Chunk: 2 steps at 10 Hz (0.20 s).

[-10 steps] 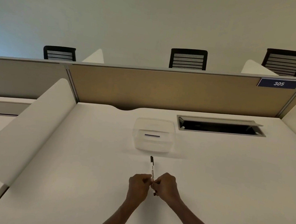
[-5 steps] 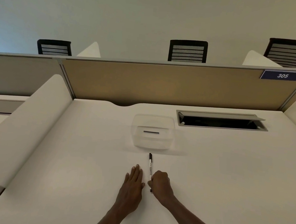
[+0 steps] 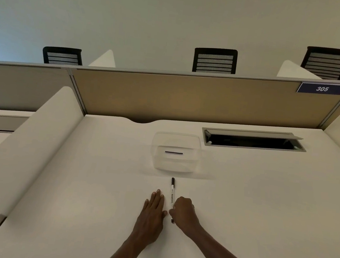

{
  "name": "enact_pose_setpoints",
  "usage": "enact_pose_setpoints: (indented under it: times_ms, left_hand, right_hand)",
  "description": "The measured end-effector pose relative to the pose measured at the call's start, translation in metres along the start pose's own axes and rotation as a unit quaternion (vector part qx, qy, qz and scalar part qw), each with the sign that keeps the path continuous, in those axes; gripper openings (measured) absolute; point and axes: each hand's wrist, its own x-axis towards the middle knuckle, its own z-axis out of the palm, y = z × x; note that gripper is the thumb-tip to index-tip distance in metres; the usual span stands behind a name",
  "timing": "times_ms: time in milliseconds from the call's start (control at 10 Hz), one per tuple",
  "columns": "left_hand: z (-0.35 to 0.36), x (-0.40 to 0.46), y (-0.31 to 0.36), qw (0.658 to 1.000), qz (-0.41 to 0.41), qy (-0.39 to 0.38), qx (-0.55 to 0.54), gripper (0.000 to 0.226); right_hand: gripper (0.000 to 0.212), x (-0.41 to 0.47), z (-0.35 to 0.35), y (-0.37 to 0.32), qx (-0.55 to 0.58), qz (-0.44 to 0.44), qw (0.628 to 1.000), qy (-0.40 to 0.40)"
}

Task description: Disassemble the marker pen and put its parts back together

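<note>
Marker pen (image 3: 171, 196) lies on bench (image 3: 262, 201), just short of clear container (image 3: 175, 151). Left hand (image 3: 152, 215) flat beside it, fingers spread. Right hand (image 3: 184, 213) curled, grip pinching pen's near end.

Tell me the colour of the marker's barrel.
White, with dark print and black ends, on the marker pen; seen in the head view.

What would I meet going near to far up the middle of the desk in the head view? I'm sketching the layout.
Left hand and right hand side by side → marker → clear box → partition → chair.
</note>
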Motion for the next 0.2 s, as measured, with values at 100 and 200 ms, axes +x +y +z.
enact_pose_setpoints:
  times_ms: [100, 200]
  left_hand:
    - [0.0001, -0.0011, -0.0011, 1.0, -0.005, 0.009, -0.028, 0.055]
    - [-0.0032, -0.0017, -0.0012, 0.997, -0.006, 0.017, -0.078, 0.055]
  right_hand:
    - [0.026, -0.0008, 0.0022, 0.0015, -0.008, -0.005, 1.0, 0.007]
    - [0.026, -0.0014, 0.0015, 0.0096, -0.014, -0.025, 0.997, 0.067]
